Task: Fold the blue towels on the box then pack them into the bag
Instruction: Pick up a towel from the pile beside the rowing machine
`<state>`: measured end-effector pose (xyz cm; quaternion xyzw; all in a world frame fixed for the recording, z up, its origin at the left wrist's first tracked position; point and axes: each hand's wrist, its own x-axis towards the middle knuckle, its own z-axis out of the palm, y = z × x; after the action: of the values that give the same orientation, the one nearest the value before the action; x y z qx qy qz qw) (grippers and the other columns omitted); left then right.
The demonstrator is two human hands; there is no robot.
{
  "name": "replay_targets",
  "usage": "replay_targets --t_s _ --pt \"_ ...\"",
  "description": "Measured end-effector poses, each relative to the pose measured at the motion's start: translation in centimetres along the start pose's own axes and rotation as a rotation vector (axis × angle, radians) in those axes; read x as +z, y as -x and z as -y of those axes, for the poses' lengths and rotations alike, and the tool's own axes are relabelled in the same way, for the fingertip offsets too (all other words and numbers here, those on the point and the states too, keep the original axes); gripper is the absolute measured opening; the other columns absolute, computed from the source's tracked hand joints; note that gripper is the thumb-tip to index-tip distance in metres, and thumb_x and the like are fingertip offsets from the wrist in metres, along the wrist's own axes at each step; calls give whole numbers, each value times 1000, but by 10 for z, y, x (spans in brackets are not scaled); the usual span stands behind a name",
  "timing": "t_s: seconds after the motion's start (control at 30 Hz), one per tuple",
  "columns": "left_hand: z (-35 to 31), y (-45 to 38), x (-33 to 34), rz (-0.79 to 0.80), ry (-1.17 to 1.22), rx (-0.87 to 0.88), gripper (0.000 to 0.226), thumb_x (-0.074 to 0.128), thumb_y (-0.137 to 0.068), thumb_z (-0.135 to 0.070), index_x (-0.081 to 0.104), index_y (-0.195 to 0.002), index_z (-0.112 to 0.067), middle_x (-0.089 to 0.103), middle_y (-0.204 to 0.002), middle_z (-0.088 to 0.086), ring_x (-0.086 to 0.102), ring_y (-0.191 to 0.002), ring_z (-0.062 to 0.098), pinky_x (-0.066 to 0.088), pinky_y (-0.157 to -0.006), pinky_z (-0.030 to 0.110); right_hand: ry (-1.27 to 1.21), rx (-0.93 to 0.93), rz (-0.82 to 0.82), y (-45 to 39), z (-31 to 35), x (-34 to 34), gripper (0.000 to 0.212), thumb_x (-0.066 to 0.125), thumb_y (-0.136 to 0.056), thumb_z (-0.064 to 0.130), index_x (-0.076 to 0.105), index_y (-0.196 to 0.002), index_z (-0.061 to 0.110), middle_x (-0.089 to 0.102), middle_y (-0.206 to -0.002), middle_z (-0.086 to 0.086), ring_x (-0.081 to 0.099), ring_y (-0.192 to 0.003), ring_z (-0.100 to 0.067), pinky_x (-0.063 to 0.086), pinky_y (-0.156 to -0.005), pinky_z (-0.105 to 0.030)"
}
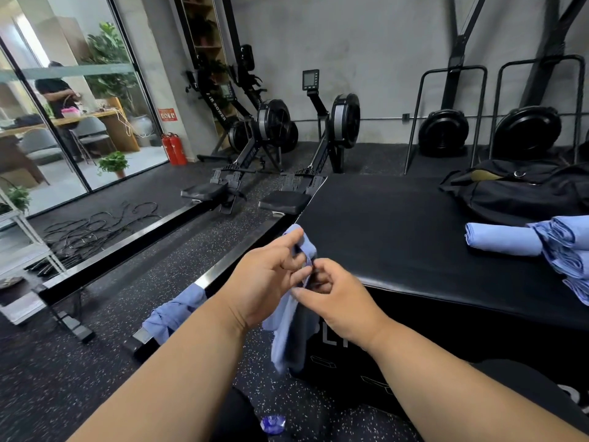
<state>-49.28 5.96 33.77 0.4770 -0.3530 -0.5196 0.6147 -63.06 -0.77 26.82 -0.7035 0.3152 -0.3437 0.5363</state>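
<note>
A blue towel (287, 333) hangs off the near left corner of the black box (414, 237). My left hand (271, 275) pinches its upper edge, and my right hand (334, 298) pinches the same edge right beside it. Folded blue towels (503, 239) lie on the box at the right, next to a stack of more of them (570, 250). The black bag (516, 189) rests on the far right of the box, its top open. Another blue towel (178, 309) is draped over a rower rail (223, 269) on the left.
Two rowing machines (318, 148) stretch across the speckled floor left of the box. Cables (92, 228) lie near a glass wall, behind which a person (60, 97) stands. Black fan machines (443, 129) line the back wall. A small blue wrapper (273, 424) lies on the floor.
</note>
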Motion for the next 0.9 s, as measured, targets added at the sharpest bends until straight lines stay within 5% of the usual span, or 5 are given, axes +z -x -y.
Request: replay_targets --t_s 0.27,0.43,0.53,0.67,0.9 --pt "3 0 -4 10 -3 35 80 48 -68 -2 52 -147 -9 62 -131 -9 59 -124 15 58 -101 37 79 8 -151 0 3 -20 14 62 -95 11 62 -82 16 48 -54 16 38 -54 -7 36 -56 -26" --pt "2 -4 -11 39 -863 284 30 46 -77 8 56 -99 -9 62 -88 -1 55 -74 14 45 -67 34 82 -34 -190 -1 19 -38 13 46 -95 4 52 -87 13 43 -58 14 36 -57 -8 34 -55 -25" --pt "11 -13 -18 -237 -1194 417 41 63 -85 -3 72 -121 -20 71 -112 -14 67 -102 5 53 -96 27 87 -64 -136 -2 29 -48 11 47 -99 9 55 -93 13 45 -69 6 37 -64 -10 35 -59 -27" --pt "10 -16 -17 -391 -1292 427 4 77 -87 -28 75 -91 -27 67 -84 -12 63 -81 7 50 -77 30 86 -60 -35 0 34 -51 12 47 -103 16 57 -96 18 48 -76 5 40 -71 -11 37 -65 -30" --pt "4 -24 -53 -350 -1299 363 28 71 -93 -46 62 -75 -26 54 -91 -7 54 -86 2 40 -73 27 69 -34 -42 2 43 -61 14 48 -104 23 60 -96 21 57 -78 8 48 -73 -11 44 -73 -34"
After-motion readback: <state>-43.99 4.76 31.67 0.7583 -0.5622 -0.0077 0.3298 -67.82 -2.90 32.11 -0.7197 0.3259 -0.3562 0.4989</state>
